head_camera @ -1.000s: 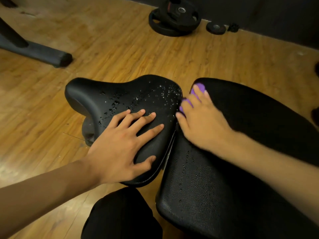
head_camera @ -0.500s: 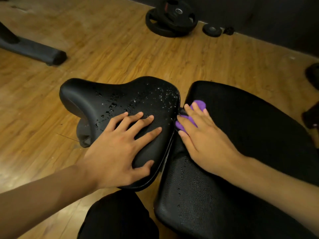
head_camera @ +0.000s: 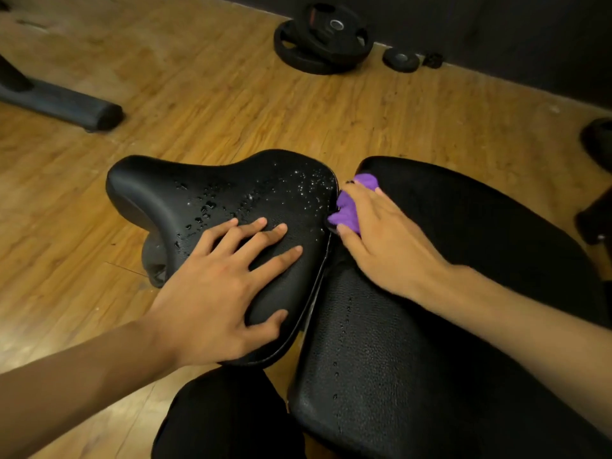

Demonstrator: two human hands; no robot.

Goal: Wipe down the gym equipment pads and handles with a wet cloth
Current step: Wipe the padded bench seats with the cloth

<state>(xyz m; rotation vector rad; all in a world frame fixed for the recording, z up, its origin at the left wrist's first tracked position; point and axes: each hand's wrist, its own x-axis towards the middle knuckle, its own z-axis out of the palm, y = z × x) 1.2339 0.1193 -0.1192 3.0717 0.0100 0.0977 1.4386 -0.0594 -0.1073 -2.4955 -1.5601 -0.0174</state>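
- Head view: left grip (head_camera: 215, 286) released, fingers spread flat on the wet seat pad (head_camera: 231, 193).
- Right grip (head_camera: 384, 240) grasping the bunched purple cloth (head_camera: 347, 212), pressed into the gap between seat pad and back pad (head_camera: 480, 226).
- Weight plates (head_camera: 323, 38) on the floor (head_camera: 215, 94) behind.

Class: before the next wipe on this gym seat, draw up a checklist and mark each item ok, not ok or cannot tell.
1. Purple cloth gripped by right hand: ok, at the gap between the pads.
2. Left hand steadying saddle seat: ok, flat, fingers spread.
3. Seat top wiped: not ok, water droplets sit on it.
4. Back pad wiped: cannot tell, few droplets show.
5. Cloth wet enough: cannot tell.
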